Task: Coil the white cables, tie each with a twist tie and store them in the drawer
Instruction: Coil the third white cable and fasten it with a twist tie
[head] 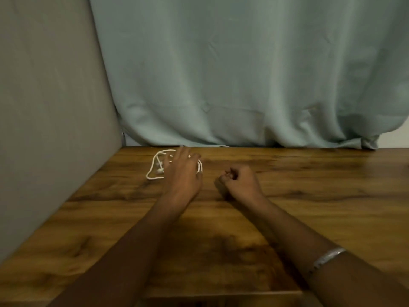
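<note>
A loose white cable (155, 166) lies in loops on the wooden table (309, 185) near its far left corner. My left hand (183, 173) reaches over the cable with fingers spread, covering its right part; I cannot tell whether it touches the cable. My right hand (239, 181) rests on the table just to the right, curled into a fist, with nothing visible in it. No twist tie or drawer shows in view.
A pale green curtain (243, 74) hangs behind the table's far edge. A grey panel (48, 107) runs along the table's left side. A silver bangle (327, 258) sits on my right forearm.
</note>
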The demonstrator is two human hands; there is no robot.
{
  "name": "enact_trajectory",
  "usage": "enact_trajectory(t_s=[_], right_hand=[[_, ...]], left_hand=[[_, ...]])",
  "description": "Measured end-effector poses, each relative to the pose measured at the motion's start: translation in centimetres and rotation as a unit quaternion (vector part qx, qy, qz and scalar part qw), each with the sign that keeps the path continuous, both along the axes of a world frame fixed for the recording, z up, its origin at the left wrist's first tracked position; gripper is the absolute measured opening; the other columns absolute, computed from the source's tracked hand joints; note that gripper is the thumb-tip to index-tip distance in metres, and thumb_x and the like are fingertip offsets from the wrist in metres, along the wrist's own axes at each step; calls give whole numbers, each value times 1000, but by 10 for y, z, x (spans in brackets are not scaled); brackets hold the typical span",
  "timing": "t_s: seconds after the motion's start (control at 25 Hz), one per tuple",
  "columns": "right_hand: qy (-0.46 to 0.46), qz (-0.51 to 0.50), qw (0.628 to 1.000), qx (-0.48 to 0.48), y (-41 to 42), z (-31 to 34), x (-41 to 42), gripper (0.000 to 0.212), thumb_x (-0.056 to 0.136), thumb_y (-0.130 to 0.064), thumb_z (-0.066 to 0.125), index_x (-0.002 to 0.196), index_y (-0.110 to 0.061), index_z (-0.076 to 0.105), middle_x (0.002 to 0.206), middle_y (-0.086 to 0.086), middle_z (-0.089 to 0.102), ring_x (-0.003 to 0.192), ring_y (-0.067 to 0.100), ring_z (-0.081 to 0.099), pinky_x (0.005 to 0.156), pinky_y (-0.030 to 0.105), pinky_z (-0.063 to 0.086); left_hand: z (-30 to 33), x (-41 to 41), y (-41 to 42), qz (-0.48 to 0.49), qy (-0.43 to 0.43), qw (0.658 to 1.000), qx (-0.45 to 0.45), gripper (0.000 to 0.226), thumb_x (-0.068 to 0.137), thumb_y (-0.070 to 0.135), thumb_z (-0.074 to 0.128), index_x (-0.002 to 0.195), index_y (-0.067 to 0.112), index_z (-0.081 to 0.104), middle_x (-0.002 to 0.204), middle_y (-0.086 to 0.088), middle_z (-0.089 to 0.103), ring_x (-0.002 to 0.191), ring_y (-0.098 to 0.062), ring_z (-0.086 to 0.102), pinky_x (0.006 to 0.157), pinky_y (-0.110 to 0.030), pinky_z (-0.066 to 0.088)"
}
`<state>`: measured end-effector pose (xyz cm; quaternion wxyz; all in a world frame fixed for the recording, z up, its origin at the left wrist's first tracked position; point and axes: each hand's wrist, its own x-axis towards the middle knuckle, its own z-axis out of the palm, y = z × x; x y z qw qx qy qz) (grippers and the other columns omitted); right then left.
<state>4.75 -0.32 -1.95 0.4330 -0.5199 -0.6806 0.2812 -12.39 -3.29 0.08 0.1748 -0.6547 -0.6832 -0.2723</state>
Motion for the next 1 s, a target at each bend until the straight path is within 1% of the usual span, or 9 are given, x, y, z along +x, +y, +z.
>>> enact_trajectory(t_s=[0.08,0.16,0.28,0.44,0.52,0.6,0.72,0.88,1.0], right_hand=[[-10,34,999,6,13,2,-27,10,88,-23,66,88,-29,73,77,-6,74,75,18,71,75,50,62],[-36,67,997,15,23,2,-43,24,85,-19,65,102,-34,73,87,-8,73,81,16,70,78,47,62],[-111,85,988,64,34,-3,-45,49,82,-19,67,127,-38,64,118,-6,64,103,15,64,90,42,58],[-180,75,968,156,51,1,-6,41,93,-17,65,131,-33,66,133,-5,58,120,16,54,100,36,49],[-175,96,965,171,61,3,22,24,94,-23,69,117,-29,73,126,-6,68,117,19,58,101,42,50],[-9,140,983,117,62,6,45,8,96,-17,69,102,-19,74,105,3,77,100,24,71,93,45,57],[209,141,967,38,66,20,67,9,102,-5,59,99,-2,67,82,9,76,77,21,75,75,32,61],[203,152,967,39,75,39,91,16,105,-6,53,91,-8,60,65,2,59,63,22,72,67,35,57],[162,154,973,59,73,41,101,16,104,-3,54,89,-8,59,64,7,56,55,14,67,58,25,56]], left_hand=[[-14,-19,8,48,-11,996,-68,67,84,54,66,144,30,48,156,-3,41,148,-29,32,119,-54,25],[-26,-27,16,26,-72,989,-123,71,87,56,64,148,29,42,154,-7,43,143,-30,38,116,-49,34],[-33,-23,28,-70,-117,985,-104,63,92,41,63,151,27,43,147,-8,53,134,-29,49,110,-41,42],[-34,7,33,-257,-194,944,-76,51,95,11,60,143,26,57,128,-1,67,117,-20,62,98,-30,47],[-26,23,37,-294,-214,931,-21,46,94,0,55,132,23,67,121,2,72,111,-12,65,96,-25,49],[-11,41,39,-314,-249,916,20,43,94,-6,51,117,22,74,108,8,76,97,-2,67,85,-17,51],[12,71,51,-345,-335,876,35,26,103,2,44,111,18,62,78,15,69,64,-1,62,60,-15,46],[19,95,83,-329,-502,799,-35,8,107,21,46,108,16,52,64,3,53,47,-3,45,51,-26,36],[-1,92,82,-349,-543,744,-175,38,108,37,40,82,14,58,56,3,42,46,-10,34,50,-25,24]])
